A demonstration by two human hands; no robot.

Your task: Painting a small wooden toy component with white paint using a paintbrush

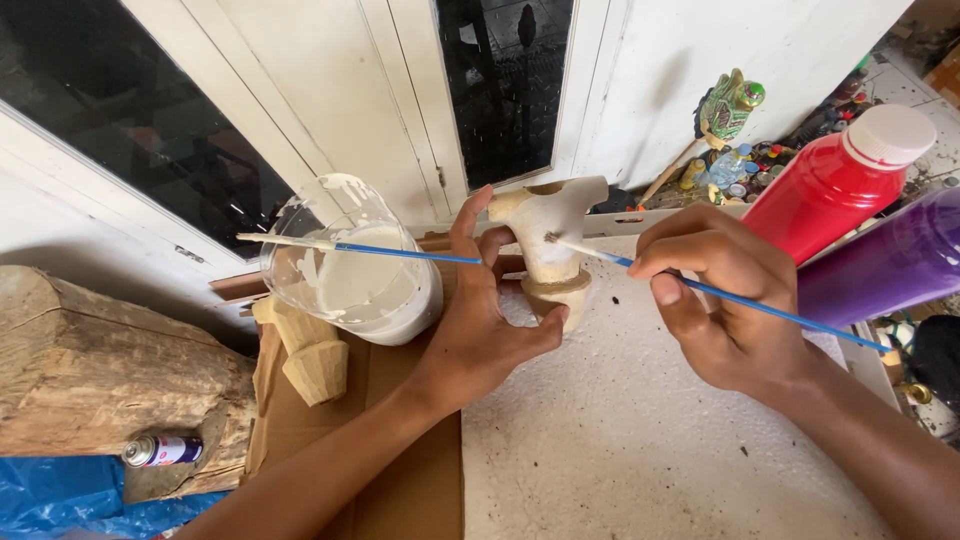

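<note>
Two bare forearms reach up from the bottom edge of the head view, over a white table [640, 440] with a rough surface. At left, the left hand [480, 330] curls around a small wooden figure [553, 235], thumb against its base and fingers behind its stem; the figure stands upright near the middle, its top coated in white paint. Opposite, the right hand [720, 300] pinches a thin blue brush [720, 292], whose tip touches the side of the figure's upper part. Just left of the left hand stands a clear jar [350, 270] of white paint with a second blue brush [390, 250] lying across its rim. Below the jar, an unpainted carved piece [315, 365] rests on brown cardboard [400, 480]. Farther left lie a rough log [100, 370] and a small spray can [160, 450]. Behind the right hand lean a red bottle [830, 185] with a white cap and a purple bottle [890, 260]. White door frames with dark glass fill the background.
</note>
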